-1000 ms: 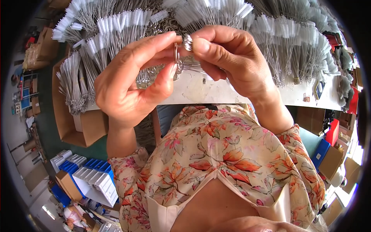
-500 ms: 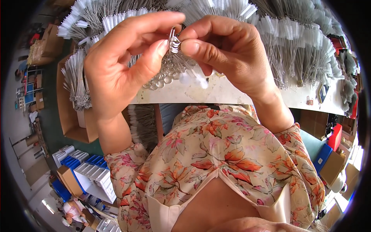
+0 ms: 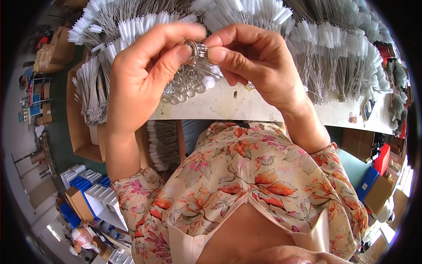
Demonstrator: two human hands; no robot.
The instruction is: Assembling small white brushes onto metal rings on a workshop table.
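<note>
Above the white table (image 3: 259,105), both my hands are raised close together. My left hand (image 3: 140,72) pinches a silvery metal ring (image 3: 192,53) between thumb and forefinger. Fingertips of my right hand (image 3: 257,55) close on several small wire loops (image 3: 203,50) right beside the ring. Whether the loops are threaded on the ring cannot be made out. A white bristle tuft (image 3: 209,82) shows under the hands, partly hidden. Below and behind my left fingers lies a pile of loose metal rings (image 3: 181,91).
Bundles of wire brushes with white bristles (image 3: 338,53) are heaped along the table's far side. At the left, a cardboard box (image 3: 83,141) holds more brush bundles (image 3: 90,88). Blue and white plastic bins (image 3: 105,202) stand at the lower left. A red object (image 3: 382,158) is at the right.
My left hand has shifted slightly right and tilted, and the ring now faces more toward the view. The white tufts under the hands have swung leftward. Both hands keep their pinch.
</note>
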